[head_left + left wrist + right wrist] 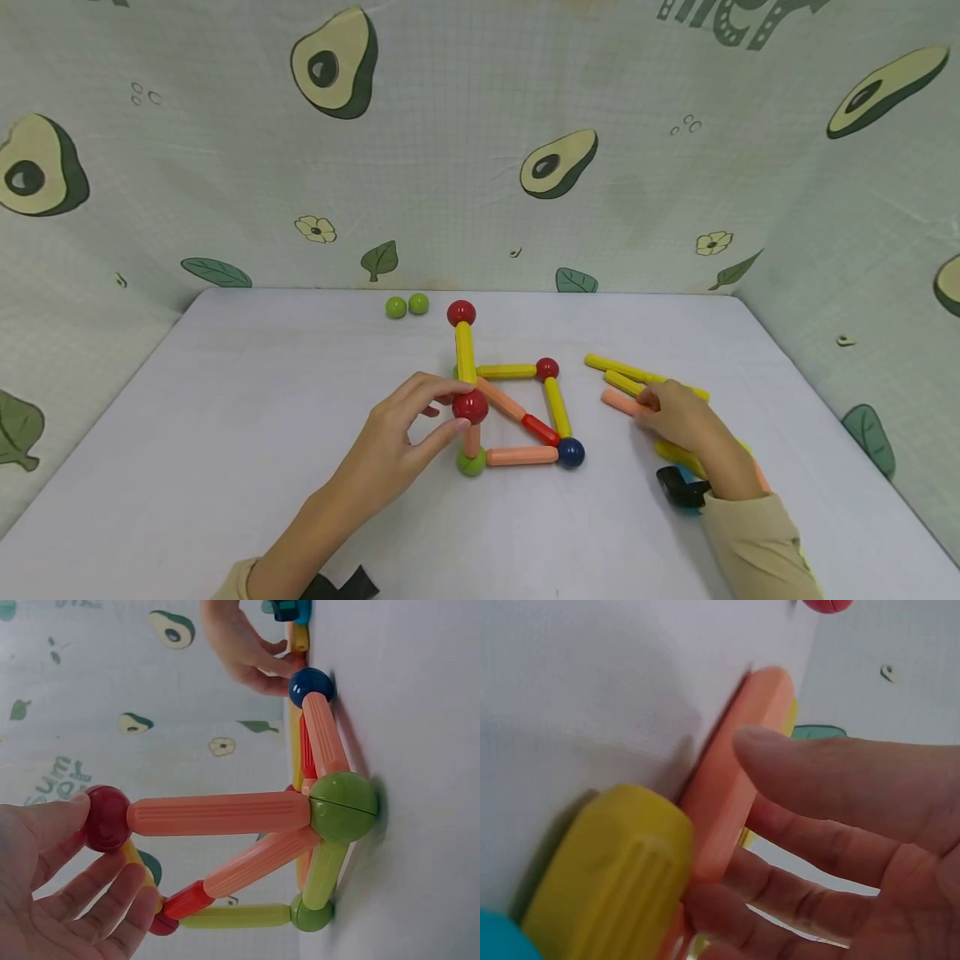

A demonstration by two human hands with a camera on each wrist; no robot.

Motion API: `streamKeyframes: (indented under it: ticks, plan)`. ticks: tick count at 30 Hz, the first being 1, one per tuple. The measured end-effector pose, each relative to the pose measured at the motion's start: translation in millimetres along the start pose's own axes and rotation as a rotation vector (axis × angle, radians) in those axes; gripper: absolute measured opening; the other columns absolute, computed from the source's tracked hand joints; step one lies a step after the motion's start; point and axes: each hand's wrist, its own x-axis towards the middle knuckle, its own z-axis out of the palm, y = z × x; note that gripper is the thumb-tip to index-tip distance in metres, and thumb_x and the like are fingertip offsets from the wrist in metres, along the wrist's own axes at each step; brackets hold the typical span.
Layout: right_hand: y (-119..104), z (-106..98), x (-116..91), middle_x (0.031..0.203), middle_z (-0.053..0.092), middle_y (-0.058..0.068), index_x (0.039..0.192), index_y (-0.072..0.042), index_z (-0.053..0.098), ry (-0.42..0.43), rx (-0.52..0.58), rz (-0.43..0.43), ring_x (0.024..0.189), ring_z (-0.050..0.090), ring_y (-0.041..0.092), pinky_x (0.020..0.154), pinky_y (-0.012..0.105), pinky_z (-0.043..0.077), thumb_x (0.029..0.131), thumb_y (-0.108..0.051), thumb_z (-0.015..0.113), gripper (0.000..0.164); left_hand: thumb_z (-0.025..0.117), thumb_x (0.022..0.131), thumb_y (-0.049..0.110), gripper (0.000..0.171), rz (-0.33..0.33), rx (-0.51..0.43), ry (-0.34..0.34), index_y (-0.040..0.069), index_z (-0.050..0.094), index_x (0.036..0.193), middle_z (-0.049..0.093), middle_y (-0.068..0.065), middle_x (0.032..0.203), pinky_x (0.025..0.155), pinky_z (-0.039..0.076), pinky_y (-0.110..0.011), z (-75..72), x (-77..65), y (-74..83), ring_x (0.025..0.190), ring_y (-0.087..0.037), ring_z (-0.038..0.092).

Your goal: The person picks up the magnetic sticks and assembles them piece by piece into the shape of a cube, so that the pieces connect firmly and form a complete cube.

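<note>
My left hand pinches a red ball between thumb and fingers. Below that ball, an upright orange rod stands on a green ball. These belong to a rod-and-ball frame with a dark blue ball and a red ball at its right corners. A yellow rod leads from the pinched ball to another red ball. A diagonal of orange and red rods also shows. At the right, my right hand holds a loose orange rod, thumb on one side and fingers on the other.
Several yellow rods lie around the right hand. A thick yellow rod is close by it, near a blue piece. Two loose green balls sit at the table's back. A patterned cloth hangs behind the white table.
</note>
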Motion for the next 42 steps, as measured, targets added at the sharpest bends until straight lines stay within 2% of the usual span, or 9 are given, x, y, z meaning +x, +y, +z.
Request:
streamKeyframes:
  ticks: [2, 7, 12, 23, 27, 31, 37, 42]
  plan:
    - [0.5, -0.8, -0.6, 0.088, 0.057, 0.013, 0.108, 0.006, 0.06, -0.014, -0.02, -0.015, 0.076, 0.049, 0.023, 0.067, 0.035, 0.043, 0.084, -0.015, 0.064, 0.032, 0.072, 0.081, 0.019, 0.039, -0.002, -0.008, 0.0, 0.023, 0.058, 0.117, 0.057, 0.013, 0.107, 0.08, 0.053, -0.026, -0.2, -0.1, -0.2, 0.098, -0.003, 0.054]
    - [0.3, 0.6, -2.5, 0.079, 0.053, 0.007, 0.099, 0.002, 0.061, -0.05, -0.047, -0.002, 0.069, 0.047, 0.019, 0.061, 0.031, 0.04, 0.083, -0.015, 0.066, 0.025, 0.072, 0.082, 0.018, 0.039, -0.006, -0.021, -0.001, 0.022, 0.058, 0.118, 0.058, 0.011, 0.108, 0.081, 0.053, -0.026, -0.7, -0.3, -0.3, 0.098, -0.008, 0.056]
    - [0.2, 1.1, -4.1, 0.073, 0.05, 0.004, 0.094, -0.001, 0.059, -0.049, -0.074, -0.022, 0.065, 0.046, 0.018, 0.058, 0.029, 0.037, 0.083, -0.014, 0.067, 0.018, 0.072, 0.081, 0.018, 0.039, -0.003, -0.032, 0.002, 0.022, 0.058, 0.117, 0.058, 0.011, 0.106, 0.08, 0.052, -0.025, -0.7, 0.0, 0.1, 0.097, -0.005, 0.056]
    - [-0.3, -3.7, -6.0, 0.077, 0.051, 0.006, 0.1, 0.001, 0.057, -0.047, -0.1, -0.053, 0.069, 0.047, 0.02, 0.063, 0.032, 0.039, 0.087, -0.015, 0.062, 0.021, 0.072, 0.081, 0.017, 0.039, 0.0, -0.04, 0.006, 0.02, 0.058, 0.117, 0.059, 0.01, 0.106, 0.08, 0.053, -0.025, -0.7, 0.2, 0.4, 0.096, -0.005, 0.056]
    - [-1.3, -7.4, -7.7, 0.081, 0.051, 0.009, 0.109, 0.002, 0.054, -0.079, -0.054, -0.036, 0.07, 0.048, 0.02, 0.065, 0.032, 0.04, 0.09, -0.013, 0.057, 0.025, 0.072, 0.081, 0.016, 0.039, -0.001, -0.044, 0.004, 0.02, 0.058, 0.117, 0.059, 0.01, 0.107, 0.08, 0.053, -0.025, -0.8, 0.2, 0.3, 0.096, -0.006, 0.056]
    - [-4.6, -12.0, -12.6, 0.087, 0.053, 0.01, 0.112, 0.002, 0.052, -0.091, 0.0, -0.067, 0.069, 0.049, 0.018, 0.064, 0.03, 0.042, 0.091, -0.012, 0.056, 0.027, 0.072, 0.081, 0.016, 0.039, 0.003, -0.051, 0.003, 0.02, 0.058, 0.117, 0.059, 0.01, 0.107, 0.08, 0.053, -0.026, -0.7, 0.2, 0.0, 0.097, -0.006, 0.056]
    - [-22.0, -19.0, -25.1, 0.094, 0.057, 0.008, 0.113, -0.003, 0.053, -0.011, 0.062, -0.172, 0.074, 0.048, 0.017, 0.06, 0.028, 0.041, 0.091, -0.02, 0.059, 0.029, 0.071, 0.082, 0.015, 0.039, 0.011, -0.062, 0.003, 0.02, 0.058, 0.118, 0.059, 0.01, 0.107, 0.08, 0.053, -0.028, -0.5, 0.2, -0.5, 0.096, -0.006, 0.056]
    - [-42.1, -19.7, -35.8, 0.087, 0.053, 0.003, 0.113, -0.007, 0.057, 0.129, 0.076, -0.271, 0.075, 0.046, 0.016, 0.058, 0.024, 0.04, 0.088, -0.023, 0.063, 0.03, 0.071, 0.082, 0.015, 0.039, 0.004, -0.066, 0.002, 0.02, 0.058, 0.118, 0.059, 0.009, 0.107, 0.08, 0.054, -0.03, -0.1, 0.3, -0.8, 0.097, -0.006, 0.056]
